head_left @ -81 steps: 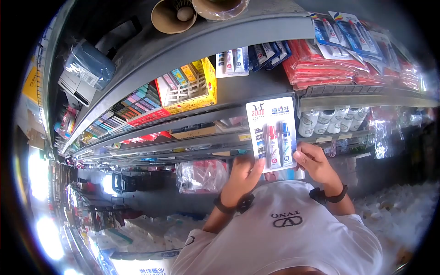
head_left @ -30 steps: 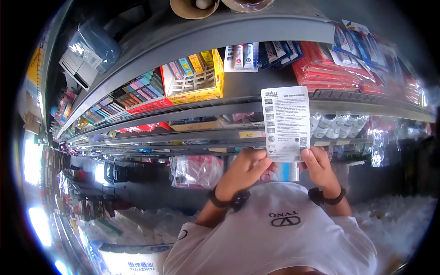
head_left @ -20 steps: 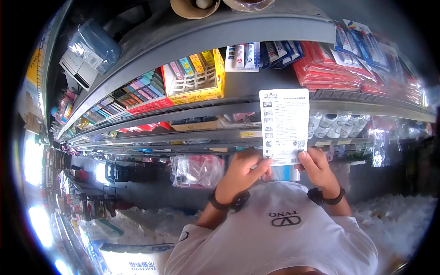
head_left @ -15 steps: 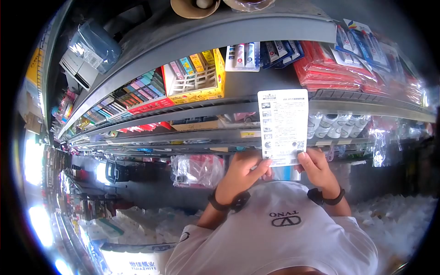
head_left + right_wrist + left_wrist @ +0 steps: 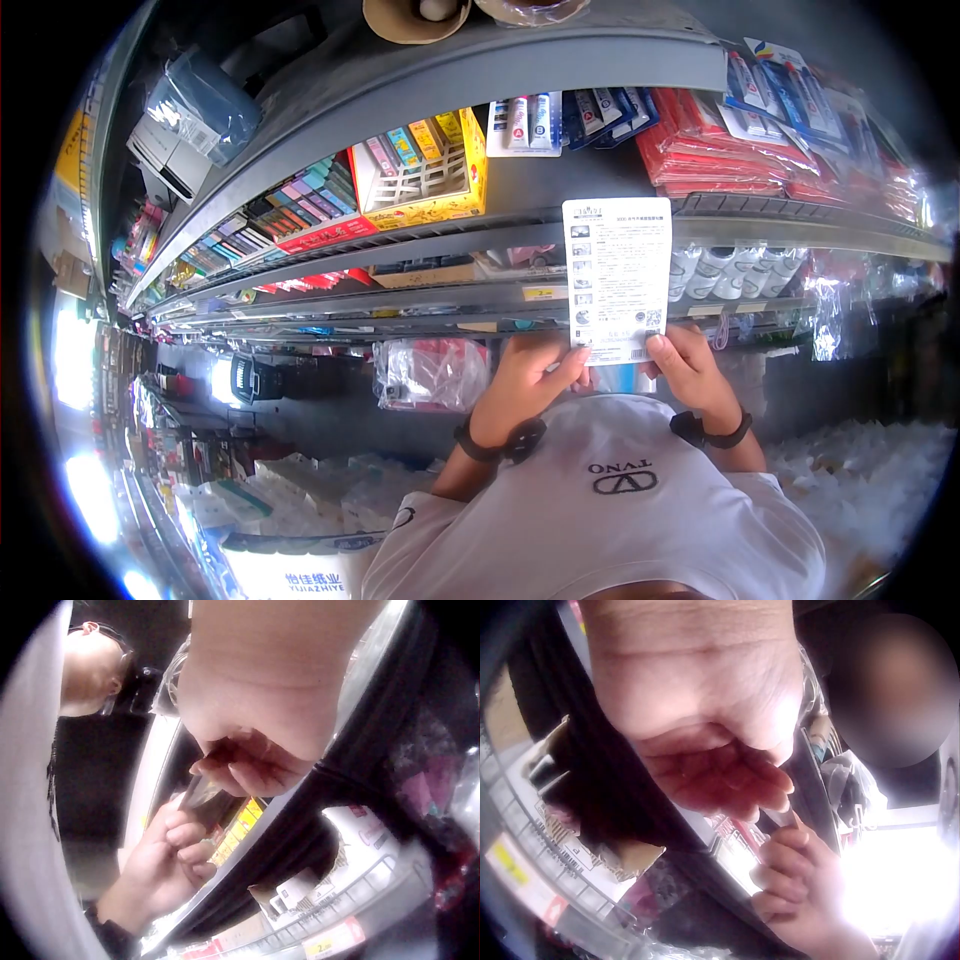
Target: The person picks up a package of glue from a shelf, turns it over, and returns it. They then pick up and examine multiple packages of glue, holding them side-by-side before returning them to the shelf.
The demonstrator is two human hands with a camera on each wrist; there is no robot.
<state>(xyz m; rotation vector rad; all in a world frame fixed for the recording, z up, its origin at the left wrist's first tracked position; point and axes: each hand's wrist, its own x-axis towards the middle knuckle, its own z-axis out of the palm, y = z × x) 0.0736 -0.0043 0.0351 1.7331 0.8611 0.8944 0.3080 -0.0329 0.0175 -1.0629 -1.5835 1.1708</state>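
I hold a white blister card upright in front of the shelves, its printed back toward me. My left hand pinches its lower left corner, thumb on the back. At the lower right corner my right hand pinches it the same way. In the left wrist view the left hand grips the card's thin edge, with the right hand just below. The right wrist view shows the right hand on the card and the left hand beside it.
Grey shop shelves run across in front of me. On them are a yellow display box, hanging glue cards, red packets and white bottles. A clear plastic bag sits lower left of my hands.
The card was turned from its front, with red and blue tubes, to its printed back. Over the last second it sank slightly; both hands keep their hold.
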